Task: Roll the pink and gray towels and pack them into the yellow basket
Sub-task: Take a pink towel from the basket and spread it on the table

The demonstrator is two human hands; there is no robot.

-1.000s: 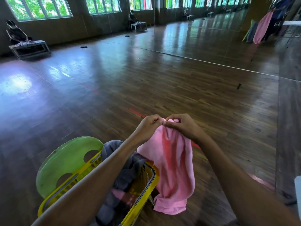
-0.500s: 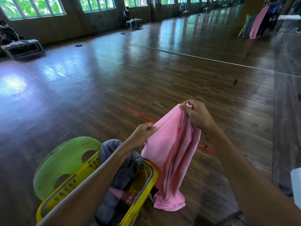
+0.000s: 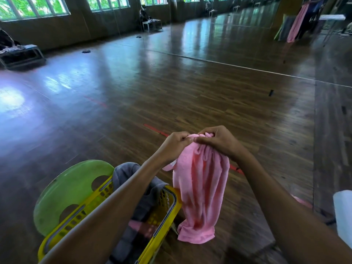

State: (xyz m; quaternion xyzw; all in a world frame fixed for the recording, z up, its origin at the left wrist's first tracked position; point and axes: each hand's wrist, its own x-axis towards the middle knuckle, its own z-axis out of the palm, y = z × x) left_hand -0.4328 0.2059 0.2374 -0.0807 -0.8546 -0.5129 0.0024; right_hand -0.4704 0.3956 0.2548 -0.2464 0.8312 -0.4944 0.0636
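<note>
While both hands meet above the basket's [image 3: 172, 208] far right corner, I record the left hand [image 3: 175, 145] and right hand [image 3: 217, 141] pinching the pink towel's [image 3: 202, 197] bunched top, fingers curled. It hangs just right of the basket. The gray towel [image 3: 131, 172] lies inside, draped over the far rim.

The head camera looks forward and down, close over the hands [image 3: 198, 143].
</note>
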